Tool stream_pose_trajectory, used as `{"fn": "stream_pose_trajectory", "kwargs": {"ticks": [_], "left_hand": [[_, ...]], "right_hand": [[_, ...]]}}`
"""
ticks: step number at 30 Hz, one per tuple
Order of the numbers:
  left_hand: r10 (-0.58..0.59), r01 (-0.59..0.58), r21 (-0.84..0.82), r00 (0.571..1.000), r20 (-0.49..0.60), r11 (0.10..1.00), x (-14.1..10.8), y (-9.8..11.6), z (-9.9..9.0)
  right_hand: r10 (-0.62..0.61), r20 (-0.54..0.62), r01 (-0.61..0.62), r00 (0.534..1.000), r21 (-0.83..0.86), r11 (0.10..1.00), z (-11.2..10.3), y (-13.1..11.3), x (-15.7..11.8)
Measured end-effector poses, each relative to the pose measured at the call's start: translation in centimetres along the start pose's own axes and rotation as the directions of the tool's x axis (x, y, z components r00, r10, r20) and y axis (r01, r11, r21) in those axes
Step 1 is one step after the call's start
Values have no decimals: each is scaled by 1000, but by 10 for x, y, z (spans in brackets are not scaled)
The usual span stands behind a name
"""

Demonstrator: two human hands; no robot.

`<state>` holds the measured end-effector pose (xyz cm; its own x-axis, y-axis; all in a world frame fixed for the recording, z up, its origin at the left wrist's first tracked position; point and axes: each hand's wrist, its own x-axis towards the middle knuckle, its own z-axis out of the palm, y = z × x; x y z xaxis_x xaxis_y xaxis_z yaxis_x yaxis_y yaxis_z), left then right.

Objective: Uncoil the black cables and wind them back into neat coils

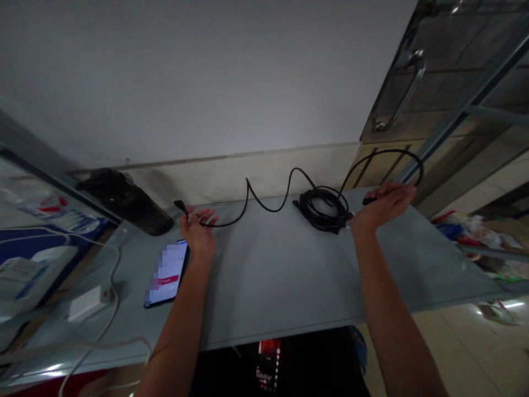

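A black cable (309, 212) lies partly coiled near the back of the grey table. From the coil a loose, wavy length runs left to my left hand (200, 234). That hand pinches the cable close to one end, with a black connector (180, 206) sticking out beyond the fingers. Farther right, my right hand (384, 203) has its fingers curled around the other end. A second dark connector (369, 201) pokes out on its left side, and the cable loops up behind this hand before dropping back to the coil.
Left of my forearm rests a lit phone (167, 273), beside a white charger (88, 303) with its cord. A dark glossy object (128, 201) stands at the back left against the wall. Another lit phone (268, 364) is on my lap. Metal frame posts flank the grey table (281, 275).
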<state>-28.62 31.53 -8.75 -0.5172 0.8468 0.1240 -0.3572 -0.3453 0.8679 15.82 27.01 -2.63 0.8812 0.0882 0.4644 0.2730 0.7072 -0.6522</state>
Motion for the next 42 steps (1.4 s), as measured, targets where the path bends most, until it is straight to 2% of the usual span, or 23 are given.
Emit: {"fn": "stream_pose_trajectory", "kwargs": {"ticks": [5,12,18,22,23,24,25,26,27,29,31,33,34,36,39,42], "left_hand": [[22,-22,1,998,-54,1000,5,1,-4],[-32,29,-34,995,-100,999,4,1,0],[-144,143,-42,990,-16,989,-5,0,10],[-314,316,-66,949,40,947,-12,4,18],[-368,373,-73,927,69,925,-13,5,20],[-420,428,-77,902,102,900,-15,5,21],[-464,476,-77,875,135,876,-16,5,23],[-499,516,-73,850,167,854,-18,5,24],[-528,548,-62,826,197,834,-20,4,26],[-565,589,-30,787,248,808,-24,2,29],[-589,613,6,755,288,790,-29,1,32],[-601,625,32,733,318,780,-32,1,35],[-603,627,40,726,330,778,-34,1,36],[-609,633,59,708,357,772,-36,4,38],[-616,640,88,680,399,763,-38,9,41],[-602,621,110,676,426,776,-42,11,43]], "right_hand": [[61,-73,-58,995,42,997,-14,11,17],[55,-42,-52,998,67,996,-7,11,12],[-25,148,30,989,-29,999,11,-7,-20],[-40,364,87,930,-113,990,18,-27,-62],[-35,448,103,893,-127,986,18,-31,-74],[-29,552,125,833,-137,983,18,-34,-86],[-24,666,154,745,-137,978,18,-35,-98],[-21,778,191,628,-127,973,17,-37,-110],[-20,871,225,492,-105,969,16,-37,-122],[-19,972,264,235,-44,963,14,-36,-145],[9,999,287,35,-19,958,11,-33,-165],[58,993,318,-106,-21,948,9,-30,-180],[76,985,335,-153,-20,942,9,-29,-185],[89,978,365,-190,-14,931,7,-27,-191],[98,980,401,-174,-20,916,7,-27,-192],[132,979,446,-152,-51,893,8,-27,-189]]}}
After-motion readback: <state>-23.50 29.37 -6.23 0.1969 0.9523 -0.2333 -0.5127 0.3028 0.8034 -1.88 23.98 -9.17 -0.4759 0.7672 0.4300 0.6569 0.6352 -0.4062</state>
